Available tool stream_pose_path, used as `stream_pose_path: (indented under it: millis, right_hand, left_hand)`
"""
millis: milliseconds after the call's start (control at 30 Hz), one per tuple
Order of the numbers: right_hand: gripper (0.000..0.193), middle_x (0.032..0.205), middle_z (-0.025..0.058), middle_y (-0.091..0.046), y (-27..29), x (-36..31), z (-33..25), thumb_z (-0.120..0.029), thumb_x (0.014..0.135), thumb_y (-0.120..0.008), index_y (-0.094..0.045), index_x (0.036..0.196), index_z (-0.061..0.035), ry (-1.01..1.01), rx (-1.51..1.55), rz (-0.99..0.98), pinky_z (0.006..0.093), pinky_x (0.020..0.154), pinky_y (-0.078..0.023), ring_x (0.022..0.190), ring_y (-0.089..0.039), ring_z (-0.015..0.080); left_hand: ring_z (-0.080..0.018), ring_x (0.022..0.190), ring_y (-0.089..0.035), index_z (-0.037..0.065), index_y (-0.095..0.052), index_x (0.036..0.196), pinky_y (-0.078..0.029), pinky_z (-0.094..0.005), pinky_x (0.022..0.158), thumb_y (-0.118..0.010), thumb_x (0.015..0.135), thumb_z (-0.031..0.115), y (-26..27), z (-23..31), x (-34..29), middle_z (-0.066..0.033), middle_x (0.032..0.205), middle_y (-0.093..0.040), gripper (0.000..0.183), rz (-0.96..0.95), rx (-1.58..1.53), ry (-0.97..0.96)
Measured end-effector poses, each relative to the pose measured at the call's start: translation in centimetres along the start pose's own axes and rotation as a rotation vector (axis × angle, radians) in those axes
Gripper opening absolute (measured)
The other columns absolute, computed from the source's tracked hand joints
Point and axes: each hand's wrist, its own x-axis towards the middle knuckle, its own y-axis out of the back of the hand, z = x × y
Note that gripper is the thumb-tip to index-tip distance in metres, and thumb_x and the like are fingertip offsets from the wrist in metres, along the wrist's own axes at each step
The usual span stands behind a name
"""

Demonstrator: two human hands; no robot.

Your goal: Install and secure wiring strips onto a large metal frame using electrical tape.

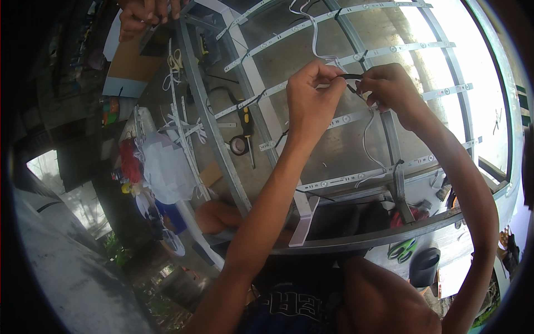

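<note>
My left hand (312, 92) and my right hand (389, 86) meet over a metal panel (345, 139) crossed by white light strips (356, 117). Both pinch a thin black strap (351, 78) between their fingertips, just above one strip. A white wire (316, 39) runs down from the top of the panel to a spot beside my left hand, and another white wire (365, 139) drops below my right hand. My forearms rise from the lower edge of the view.
Another person's hand (146, 14) grips the grey frame edge at top left. A screwdriver with a yellow-black handle (246, 119) and a roll of black tape (239, 145) lie on the panel. Green-handled scissors (401, 249) and a black cup (424, 266) sit near its lower rim. White plastic bag (167, 167) at left.
</note>
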Motion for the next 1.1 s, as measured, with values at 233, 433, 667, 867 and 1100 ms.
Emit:
stream_pose_path:
  millis: [233, 433, 667, 867, 1100]
  right_hand:
    - [0.022, 0.083, 0.0083, -0.069, 0.4, 0.0, -0.5, -0.013, 0.085, -0.066, -0.070, 0.097, 0.0043, -0.064, 0.096, -0.070, 0.0240, 0.052, -0.046, 0.065, -0.065, 0.0118]
    - [0.024, 0.085, 0.0111, -0.071, 0.2, -0.2, -0.9, -0.013, 0.086, -0.065, -0.069, 0.099, 0.0063, -0.041, 0.058, -0.043, 0.0273, 0.056, -0.052, 0.068, -0.067, 0.0150]
    - [0.026, 0.092, 0.0137, -0.070, 0.3, -0.4, -1.0, -0.016, 0.087, -0.063, -0.068, 0.099, 0.0074, -0.047, 0.118, -0.044, 0.0283, 0.062, -0.056, 0.075, -0.070, 0.0184]
    - [0.024, 0.094, 0.0143, -0.068, 0.5, -0.3, -1.2, -0.015, 0.087, -0.062, -0.065, 0.096, 0.0071, -0.092, 0.202, -0.124, 0.0293, 0.064, -0.057, 0.079, -0.069, 0.0200]
    - [0.020, 0.090, 0.0137, -0.065, -0.2, -0.7, -1.4, -0.013, 0.087, -0.060, -0.062, 0.091, 0.0060, -0.108, 0.309, -0.121, 0.0298, 0.065, -0.057, 0.080, -0.069, 0.0210]
  left_hand:
    - [-0.0094, 0.077, -0.060, 0.000, -0.057, 0.077, -0.049, -0.0247, 0.071, -0.064, 0.083, 0.000, 1.0, -0.3, 0.6, -0.0085, 0.098, -0.074, 0.009, -0.227, 0.170, -0.009]
    - [-0.0126, 0.073, -0.064, -0.002, -0.061, 0.076, -0.050, -0.0282, 0.065, -0.066, 0.079, 0.002, 0.3, -0.1, 0.5, -0.0078, 0.085, -0.072, 0.007, -0.166, 0.316, -0.048]
    - [-0.0146, 0.072, -0.065, -0.003, -0.055, 0.070, -0.051, -0.0297, 0.067, -0.064, 0.079, 0.003, -0.9, -0.3, 0.3, -0.0116, 0.086, -0.073, 0.014, -0.049, 0.323, 0.023]
    - [-0.0197, 0.069, -0.065, -0.004, -0.057, 0.069, -0.050, -0.0351, 0.067, -0.067, 0.078, 0.007, -2.0, 1.1, -0.1, -0.0140, 0.079, -0.070, 0.017, 0.014, 0.399, 0.071]
    - [-0.0174, 0.069, -0.065, -0.004, -0.062, 0.073, -0.048, -0.0324, 0.065, -0.067, 0.078, 0.007, -1.8, 1.2, -0.1, -0.0107, 0.074, -0.068, 0.013, -0.022, 0.423, 0.133]
